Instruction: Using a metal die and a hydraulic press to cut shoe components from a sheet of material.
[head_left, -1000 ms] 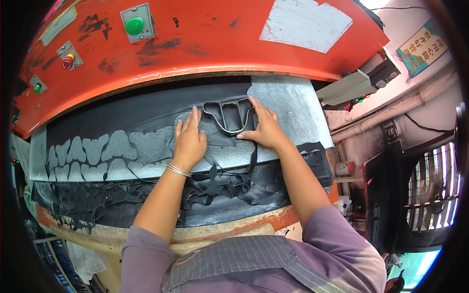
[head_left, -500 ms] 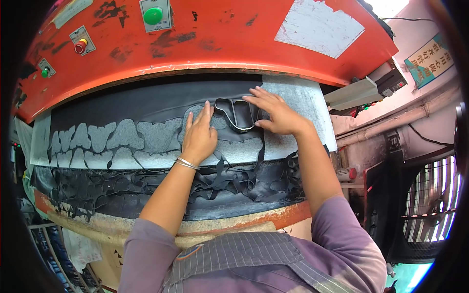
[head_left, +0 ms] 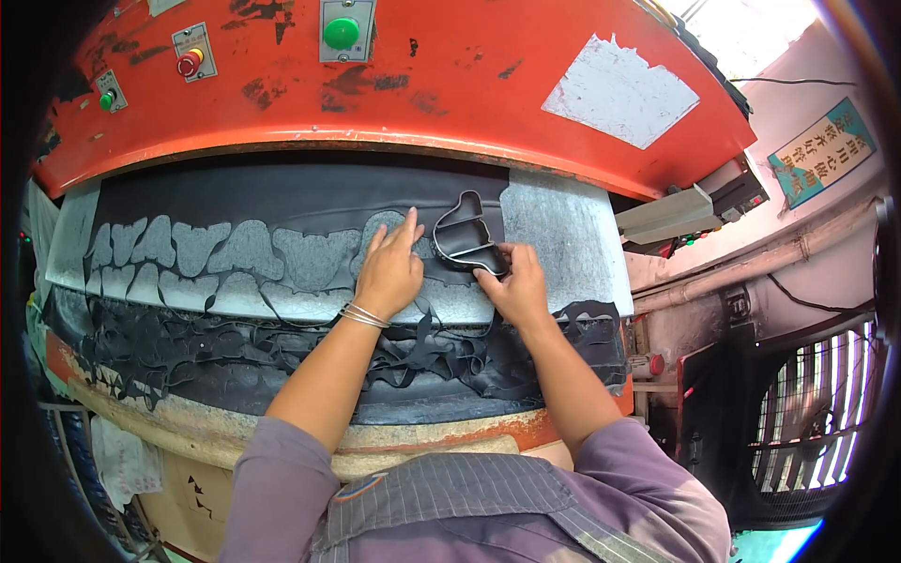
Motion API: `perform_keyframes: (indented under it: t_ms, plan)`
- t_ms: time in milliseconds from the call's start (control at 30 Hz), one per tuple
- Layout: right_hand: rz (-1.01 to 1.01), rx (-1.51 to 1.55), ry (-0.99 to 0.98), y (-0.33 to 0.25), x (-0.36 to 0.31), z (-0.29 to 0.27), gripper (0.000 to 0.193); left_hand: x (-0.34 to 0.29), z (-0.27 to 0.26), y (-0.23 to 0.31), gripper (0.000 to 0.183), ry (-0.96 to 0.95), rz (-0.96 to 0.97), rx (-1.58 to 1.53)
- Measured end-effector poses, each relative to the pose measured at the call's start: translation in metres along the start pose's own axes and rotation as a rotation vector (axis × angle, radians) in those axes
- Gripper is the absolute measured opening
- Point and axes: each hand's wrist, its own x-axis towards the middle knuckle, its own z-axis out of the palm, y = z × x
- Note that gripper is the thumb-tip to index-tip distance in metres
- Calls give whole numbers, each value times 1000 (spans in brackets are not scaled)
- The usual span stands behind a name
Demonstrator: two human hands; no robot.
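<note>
A metal cutting die (head_left: 462, 246), an outline blade with crossbars, sits at the right part of a black sheet (head_left: 282, 192) of leather-like material. My right hand (head_left: 518, 281) pinches the die's lower right corner between thumb and fingers. My left hand (head_left: 390, 267) lies on the sheet just left of the die, fingers stretched out and apart from it, holding nothing. Left of that hand run rows of cut-out holes (head_left: 249, 251), where the pale grey cutting board (head_left: 563, 235) shows through.
An orange press beam (head_left: 375, 117) spans the far side, with a green button (head_left: 341, 34) and a red knob (head_left: 190, 63). Tangled black scraps (head_left: 216, 347) hang along the board's near edge. A dark fan-like grille (head_left: 817, 413) stands at the right.
The die has turned, its narrow end now pointing away from me. My right hand has moved from its far right side to its near right corner. My left hand stays beside it.
</note>
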Motion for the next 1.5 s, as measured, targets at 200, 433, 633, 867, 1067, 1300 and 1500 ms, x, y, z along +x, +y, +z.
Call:
perform_keyframes:
  t_ms: [200,433,633,867,1067,1300,1500]
  plan:
    - [57,-13,111,-10,-13,13,53,4,0,4,66,-107,117,10]
    - [-353,-109,-243,-2,34,-44,63,2,6,-2,64,19,56,50]
    - [-435,-120,-624,18,101,-34,41,2,12,1,54,64,-16,-114]
    - [-148,-79,-122,5,35,-17,34,-2,8,-2,55,166,-68,-222]
    - [-50,-179,96,-5,-3,8,38,-2,9,0,61,9,-54,-34]
    - [-14,42,-82,7,-15,-10,66,2,-1,-1,61,-6,-18,37]
    - [-168,-13,-19,9,-9,-7,60,3,-8,-2,61,-23,-37,55]
